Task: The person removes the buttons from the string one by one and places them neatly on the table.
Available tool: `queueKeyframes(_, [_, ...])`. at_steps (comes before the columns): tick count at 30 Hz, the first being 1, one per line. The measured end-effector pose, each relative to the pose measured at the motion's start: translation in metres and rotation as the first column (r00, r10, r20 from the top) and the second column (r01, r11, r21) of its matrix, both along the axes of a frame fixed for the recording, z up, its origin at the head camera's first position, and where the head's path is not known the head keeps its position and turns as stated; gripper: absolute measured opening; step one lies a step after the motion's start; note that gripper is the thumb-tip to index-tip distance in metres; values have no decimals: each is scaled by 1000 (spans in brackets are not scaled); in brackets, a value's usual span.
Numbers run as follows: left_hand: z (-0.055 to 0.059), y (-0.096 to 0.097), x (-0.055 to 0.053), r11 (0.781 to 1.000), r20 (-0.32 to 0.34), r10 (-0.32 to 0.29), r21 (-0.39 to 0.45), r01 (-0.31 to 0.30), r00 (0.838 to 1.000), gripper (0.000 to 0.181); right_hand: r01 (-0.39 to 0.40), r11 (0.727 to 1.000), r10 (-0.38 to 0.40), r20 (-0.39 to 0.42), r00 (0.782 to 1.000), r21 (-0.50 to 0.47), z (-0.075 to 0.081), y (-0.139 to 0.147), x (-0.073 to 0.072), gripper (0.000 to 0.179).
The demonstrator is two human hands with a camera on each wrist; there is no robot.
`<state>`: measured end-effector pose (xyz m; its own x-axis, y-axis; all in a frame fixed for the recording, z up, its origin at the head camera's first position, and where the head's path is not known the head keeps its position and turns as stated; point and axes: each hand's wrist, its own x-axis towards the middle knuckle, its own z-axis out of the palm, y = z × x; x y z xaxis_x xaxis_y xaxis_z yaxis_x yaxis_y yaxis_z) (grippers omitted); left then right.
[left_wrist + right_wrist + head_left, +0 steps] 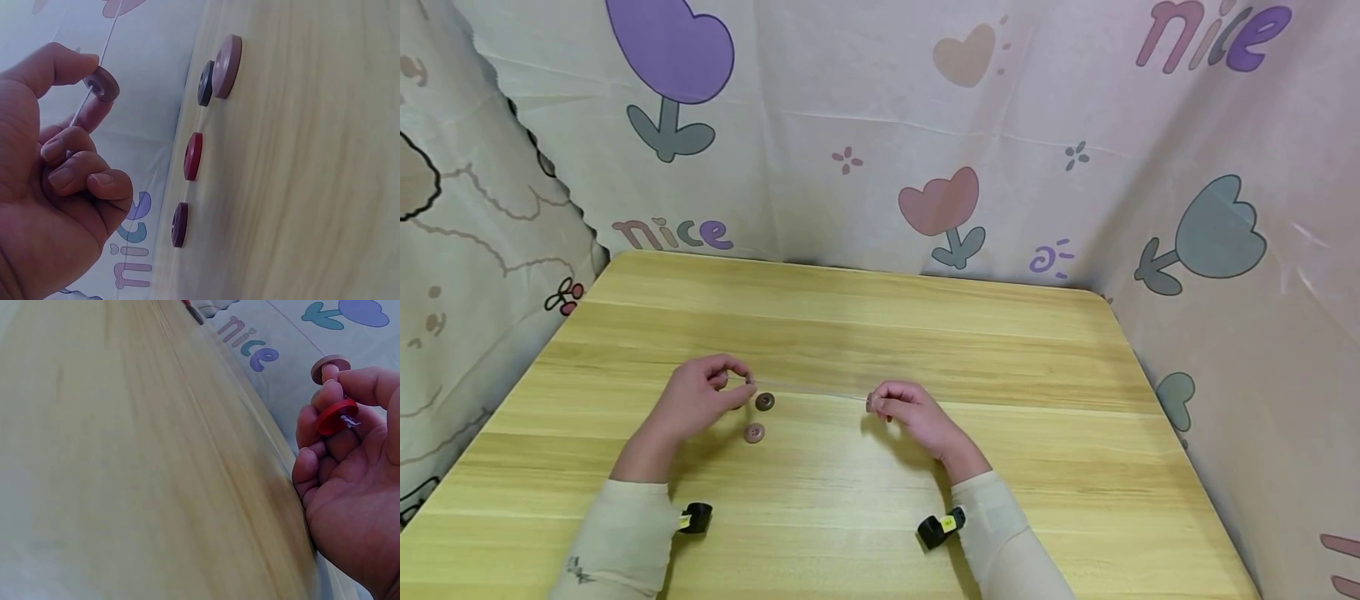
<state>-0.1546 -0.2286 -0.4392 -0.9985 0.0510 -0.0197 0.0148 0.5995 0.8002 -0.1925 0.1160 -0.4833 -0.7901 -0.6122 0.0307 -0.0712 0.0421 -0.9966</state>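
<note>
My left hand [703, 396] pinches a brown button [104, 84] between thumb and index finger. A thin white string [111, 34] runs through that button, and the other fingers curl in below it. Across the table the string stretches to my right hand [917, 415], which pinches a light brown button [330, 365]. Against the right fingers sits a red button [337, 417] with a knotted string end. Near the left hand, a dark button [764, 402] and a pinkish-brown button [754, 432] lie on the table. The left wrist view also shows a red button [193, 156] and a dark purple button [179, 225].
The wooden table [1037, 467] spreads under both hands. A patterned curtain [850, 100] hangs behind it and along both sides. Black wrist devices with yellow labels sit at the left sleeve [625, 525] and the right sleeve [1000, 525].
</note>
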Motion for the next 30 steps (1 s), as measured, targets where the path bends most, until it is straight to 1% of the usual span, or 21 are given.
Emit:
queueKeyframes(11, [-2,-6,1,1000,-14,25,-18,-25,1000,20,10,1000,-11,22,1000,11,2,-1,1,19])
queueKeyframes(17, [-2,-11,3,998,-15,44,-37,-45,999,19,-6,1000,5,34,999,11,3,-1,0,19])
queueKeyframes(20, [-2,-14,3,997,-20,56,-47,-57,998,20,-15,1000,15,33,999,9,9,-1,2,20])
queueKeyframes(25, [-4,-20,3,995,-41,72,-72,-75,997,19,-14,1000,14,19,1000,3,27,-3,9,20])
queueKeyframes(27, [-4,-23,4,993,-46,81,-80,-84,996,19,-6,1000,6,15,1000,2,30,-3,11,19])
queueKeyframes(30, [-3,-27,6,991,-47,96,-85,-100,994,21,3,1000,-3,15,1000,0,30,-2,12,19])
